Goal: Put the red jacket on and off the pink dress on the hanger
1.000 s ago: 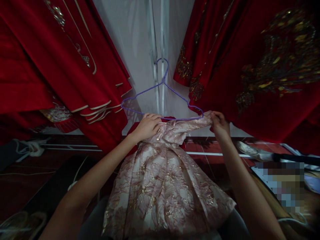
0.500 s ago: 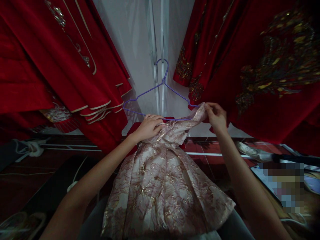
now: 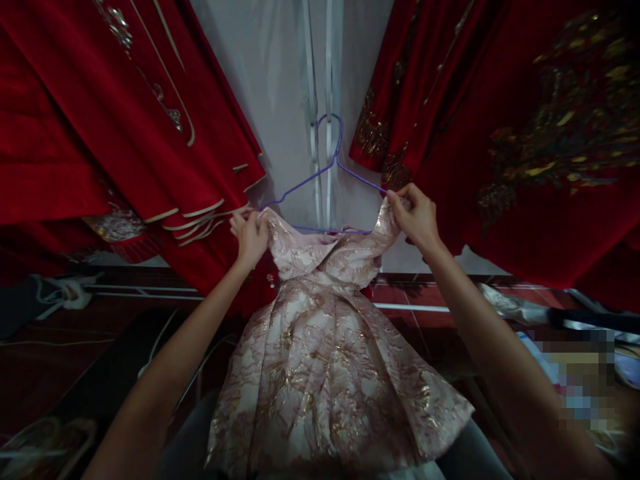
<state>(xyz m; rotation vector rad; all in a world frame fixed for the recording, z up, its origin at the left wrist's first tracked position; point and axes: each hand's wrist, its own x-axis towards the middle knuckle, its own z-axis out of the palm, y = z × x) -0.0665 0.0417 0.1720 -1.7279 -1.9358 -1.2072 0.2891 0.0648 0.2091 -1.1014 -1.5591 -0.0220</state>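
A small pink and gold brocade dress (image 3: 325, 360) hangs spread in front of me on a purple wire hanger (image 3: 327, 153), whose hook rests on a white vertical strip on the wall. My left hand (image 3: 250, 233) is closed on the dress's left shoulder at the hanger's left end. My right hand (image 3: 416, 217) pinches the right shoulder at the hanger's right end. The skirt drapes down toward my lap.
Red velvet garments with cream trim (image 3: 120, 133) hang at the left, and red ones with gold embroidery (image 3: 525, 133) at the right. A white wall (image 3: 280, 80) lies behind. The dark red floor (image 3: 60, 333) holds cords and scattered items.
My left hand moved from the dress's neckline out to the left shoulder. My right hand rose and pulled the right shoulder up. The dress top now spreads across the hanger.
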